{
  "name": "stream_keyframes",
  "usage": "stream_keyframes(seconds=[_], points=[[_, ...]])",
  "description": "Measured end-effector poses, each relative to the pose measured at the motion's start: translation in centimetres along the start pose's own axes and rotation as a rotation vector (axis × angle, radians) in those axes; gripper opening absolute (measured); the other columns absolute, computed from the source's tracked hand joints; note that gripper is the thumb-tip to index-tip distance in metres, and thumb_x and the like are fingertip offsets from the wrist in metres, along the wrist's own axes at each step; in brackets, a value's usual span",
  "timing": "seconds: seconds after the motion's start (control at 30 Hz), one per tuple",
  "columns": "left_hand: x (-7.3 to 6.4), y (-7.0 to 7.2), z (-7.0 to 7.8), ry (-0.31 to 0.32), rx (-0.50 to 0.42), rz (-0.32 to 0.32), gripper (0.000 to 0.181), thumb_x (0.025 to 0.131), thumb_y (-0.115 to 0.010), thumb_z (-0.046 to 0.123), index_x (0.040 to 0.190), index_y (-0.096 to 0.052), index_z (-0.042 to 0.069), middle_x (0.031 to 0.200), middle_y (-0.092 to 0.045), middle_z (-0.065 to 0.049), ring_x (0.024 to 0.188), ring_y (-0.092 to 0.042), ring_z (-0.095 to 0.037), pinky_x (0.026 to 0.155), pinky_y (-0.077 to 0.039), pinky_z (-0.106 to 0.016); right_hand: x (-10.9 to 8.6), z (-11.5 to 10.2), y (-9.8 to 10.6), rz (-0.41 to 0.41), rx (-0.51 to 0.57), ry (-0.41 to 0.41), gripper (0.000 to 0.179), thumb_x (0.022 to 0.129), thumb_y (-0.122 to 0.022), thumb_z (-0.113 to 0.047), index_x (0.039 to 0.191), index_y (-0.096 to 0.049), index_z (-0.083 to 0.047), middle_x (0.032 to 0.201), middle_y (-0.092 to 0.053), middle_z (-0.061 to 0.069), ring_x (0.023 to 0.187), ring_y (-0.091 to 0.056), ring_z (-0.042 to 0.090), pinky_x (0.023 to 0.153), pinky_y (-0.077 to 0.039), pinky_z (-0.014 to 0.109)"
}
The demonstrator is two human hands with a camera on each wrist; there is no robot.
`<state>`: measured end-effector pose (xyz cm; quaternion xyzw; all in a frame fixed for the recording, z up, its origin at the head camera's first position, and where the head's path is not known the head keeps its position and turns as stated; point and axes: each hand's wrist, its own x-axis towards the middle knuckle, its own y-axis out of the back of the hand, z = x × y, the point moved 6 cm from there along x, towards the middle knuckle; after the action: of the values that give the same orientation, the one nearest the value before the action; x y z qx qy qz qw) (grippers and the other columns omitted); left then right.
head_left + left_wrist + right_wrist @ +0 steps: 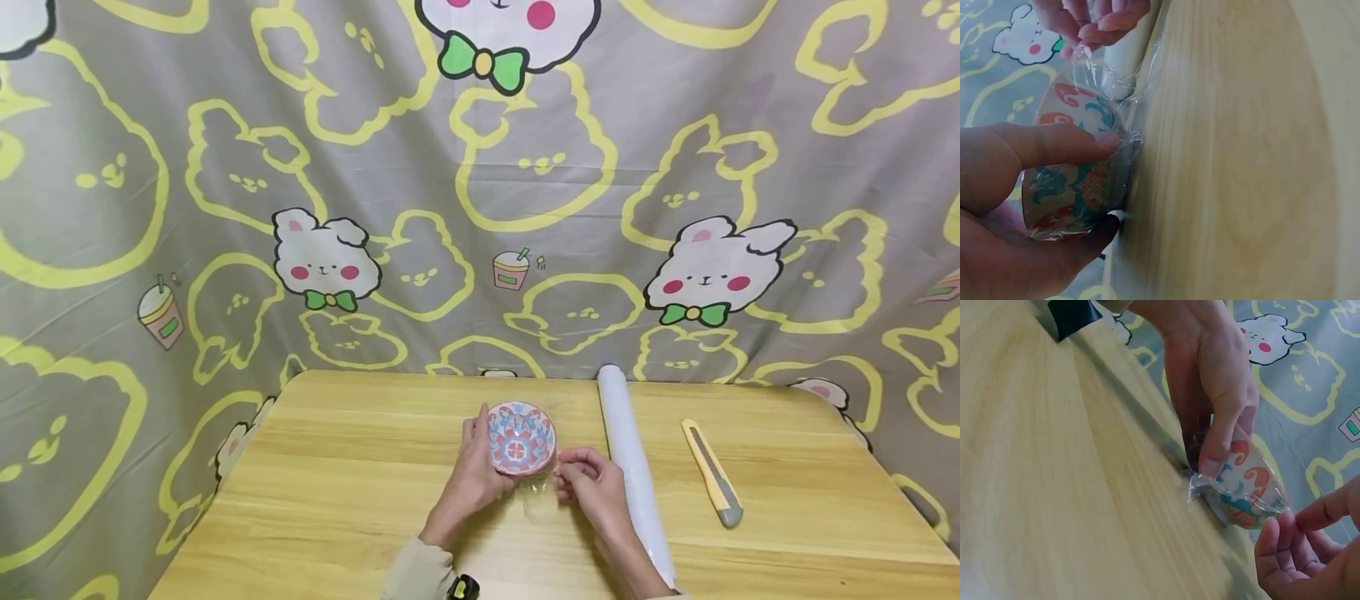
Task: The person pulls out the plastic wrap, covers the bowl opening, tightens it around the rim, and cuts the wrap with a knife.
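A small patterned bowl (522,433) in red, blue and white stands near the middle of the table, its inside facing the head camera. My left hand (477,465) grips it from the left, thumb and fingers around the wall. Clear cling film (1137,106) covers the bowl's outside and bunches loosely near the table. At the bowl's right, my right hand (597,486) pinches an edge of this film between thumb and fingers, pulling it out from the rim. In the right wrist view, the film stretches from the bowl (1247,478) to those fingertips.
A long white roll of film (633,467) lies just right of my right hand, running front to back. Farther right lies a yellow and grey utility knife (711,472). Behind the wooden table (337,467) hangs a grey curtain (420,167) with cartoon prints.
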<state>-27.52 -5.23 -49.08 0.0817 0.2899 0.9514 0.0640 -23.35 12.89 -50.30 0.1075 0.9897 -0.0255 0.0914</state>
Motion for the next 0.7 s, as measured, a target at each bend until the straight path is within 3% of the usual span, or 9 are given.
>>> stream_keyframes(seconds=[0.2, 0.43, 0.57, 0.7], points=[[0.3, 0.0, -0.3, -0.032, 0.013, -0.005, 0.124, 0.062, -0.094, -0.006, 0.159, -0.018, -0.007, 0.142, -0.04, -0.027, 0.129, -0.049, -0.044, 0.112, -0.041, -0.054, 0.4, 0.9, -0.5, -0.016, -0.01, 0.024, 0.015, 0.09, -0.06, 0.01, 0.104, -0.064, 0.012, 0.08, -0.07, 0.013, 0.07, -0.066, 0.019, 0.057, -0.059, 0.027], [0.2, 0.1, -0.5, -0.022, -0.017, -0.099, 0.142, 0.053, -0.099, -0.003, 0.161, -0.007, -0.006, 0.151, -0.032, -0.029, 0.138, -0.04, -0.047, 0.118, -0.031, -0.054, 0.4, 1.7, -1.6, -0.068, 0.062, 0.021, 0.016, 0.093, -0.06, 0.01, 0.107, -0.054, 0.012, 0.08, -0.07, 0.013, 0.069, -0.068, 0.018, 0.055, -0.058, 0.026], [0.0, 0.0, -0.2, -0.019, 0.0, -0.134, 0.151, 0.05, -0.103, 0.011, 0.16, -0.002, -0.007, 0.151, -0.027, -0.03, 0.137, -0.041, -0.047, 0.117, -0.033, -0.053, 0.3, 1.9, -1.8, -0.103, 0.062, -0.002, 0.015, 0.096, -0.058, 0.007, 0.11, -0.053, 0.011, 0.082, -0.07, 0.012, 0.07, -0.067, 0.017, 0.054, -0.057, 0.025], [-0.1, -0.1, -0.1, -0.014, 0.021, -0.128, 0.153, 0.049, -0.104, 0.016, 0.161, -0.001, -0.006, 0.15, -0.025, -0.029, 0.133, -0.045, -0.047, 0.113, -0.039, -0.053, 0.1, 1.8, -1.8, -0.123, 0.054, -0.008, 0.015, 0.098, -0.058, 0.005, 0.11, -0.052, 0.01, 0.082, -0.069, 0.012, 0.071, -0.066, 0.018, 0.054, -0.057, 0.025]])
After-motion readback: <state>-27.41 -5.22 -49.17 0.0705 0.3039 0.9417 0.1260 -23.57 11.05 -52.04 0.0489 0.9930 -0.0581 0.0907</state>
